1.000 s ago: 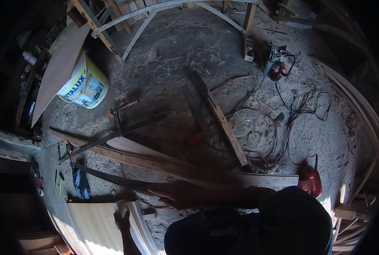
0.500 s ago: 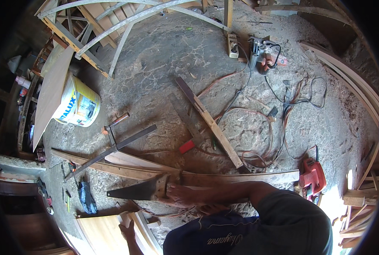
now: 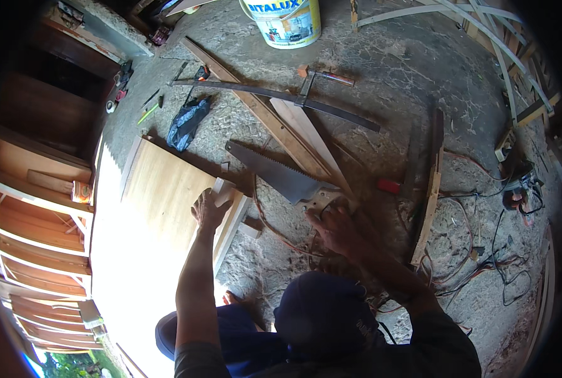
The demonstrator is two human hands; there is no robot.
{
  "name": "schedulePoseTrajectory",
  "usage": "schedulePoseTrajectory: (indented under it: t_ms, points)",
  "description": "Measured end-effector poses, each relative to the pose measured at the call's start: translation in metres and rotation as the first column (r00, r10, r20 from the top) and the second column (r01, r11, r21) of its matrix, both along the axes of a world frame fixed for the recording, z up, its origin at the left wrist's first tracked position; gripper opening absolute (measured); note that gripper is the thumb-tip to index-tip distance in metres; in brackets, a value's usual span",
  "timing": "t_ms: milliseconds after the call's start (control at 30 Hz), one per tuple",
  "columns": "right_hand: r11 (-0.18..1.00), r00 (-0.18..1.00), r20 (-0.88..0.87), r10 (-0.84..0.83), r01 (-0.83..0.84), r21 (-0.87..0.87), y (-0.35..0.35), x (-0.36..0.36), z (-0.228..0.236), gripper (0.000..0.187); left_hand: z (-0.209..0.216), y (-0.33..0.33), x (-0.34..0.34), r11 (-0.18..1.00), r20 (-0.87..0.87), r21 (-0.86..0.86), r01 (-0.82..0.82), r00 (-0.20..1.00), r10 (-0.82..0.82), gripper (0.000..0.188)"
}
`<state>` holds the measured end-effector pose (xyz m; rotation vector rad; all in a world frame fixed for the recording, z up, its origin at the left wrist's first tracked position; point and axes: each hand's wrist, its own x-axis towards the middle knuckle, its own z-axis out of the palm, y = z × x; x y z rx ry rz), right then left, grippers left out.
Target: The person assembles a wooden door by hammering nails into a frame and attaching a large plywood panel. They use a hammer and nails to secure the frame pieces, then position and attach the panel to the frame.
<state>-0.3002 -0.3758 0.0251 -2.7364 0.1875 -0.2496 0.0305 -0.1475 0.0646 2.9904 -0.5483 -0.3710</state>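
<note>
My right hand [image 3: 337, 232] is closed round the pale handle of a handsaw [image 3: 274, 177]. The saw's dark blade points to the upper left, above the floor, with its tip close to a light wooden panel [image 3: 167, 179]. At the panel's right end, my left hand [image 3: 209, 211] grips a small wood block [image 3: 223, 190], thumb on one side and fingers on the other. The blade is apart from the block. Beyond the saw lie a long brown wooden strip [image 3: 262, 120] and a paler board [image 3: 306, 129].
A bar clamp [image 3: 344, 115] lies across the strips. Near it are a blue plastic bag [image 3: 189, 120] and a white paint bucket [image 3: 291, 28]. On the right are a long timber piece [image 3: 429, 214], a red-handled square [image 3: 389, 186], cables [image 3: 467, 217] and a power tool [image 3: 517, 195].
My view has swung left, so the floor things appear farther right. The saw remains in my right hand, its blade now more tilted. My left hand stays at the panel's end.
</note>
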Motion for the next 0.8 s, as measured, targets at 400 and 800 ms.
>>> schedulePoseTrajectory:
  t_ms: [400, 800]
  points:
    - [0.943, 0.98, 0.177, -0.088, 0.025, 0.332, 0.003, 0.021, 0.078, 0.05, -0.035, -0.028, -0.121, 0.928, 0.113, -0.347, 0.137, 0.988, -0.103, 0.042]
    - [0.734, 0.911, 0.295, -0.289, 0.013, 0.679, 0.01, -0.014, 0.099, 0.041, -0.119, -0.067, -0.203, 0.815, -0.147, -0.456, -0.358, 0.933, 0.328, 0.041]
